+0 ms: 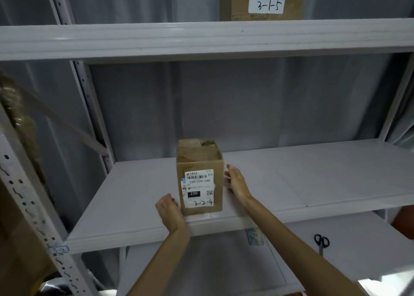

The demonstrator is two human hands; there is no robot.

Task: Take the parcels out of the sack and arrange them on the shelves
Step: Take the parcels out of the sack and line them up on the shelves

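Left hand: your left hand [170, 215] sits at the lower left corner of the cardboard parcel [200, 177], fingers curled against its side; whether they grip or only press, you cannot tell.
Right hand: your right hand [236, 182] lies flat against the parcel's right side, fingers straight and together, pressing it.
Parcel: it stands upright on the middle shelf [313, 179], near the front edge, between your two hands. Its white shipping label [198, 188] faces you, printed "220-220-C40" and handwritten "3-2-4".
Upper shelf: a second cardboard box [237, 2] stands on the top shelf [201, 38], its label marked "3-1-5".
Lower shelf: black-handled scissors [321, 243] lie to the right, a small card [255, 236] just under the middle shelf's edge.
Frame: the perforated upright [33, 206] at your left carries a tag [59, 249] reading "3-2".
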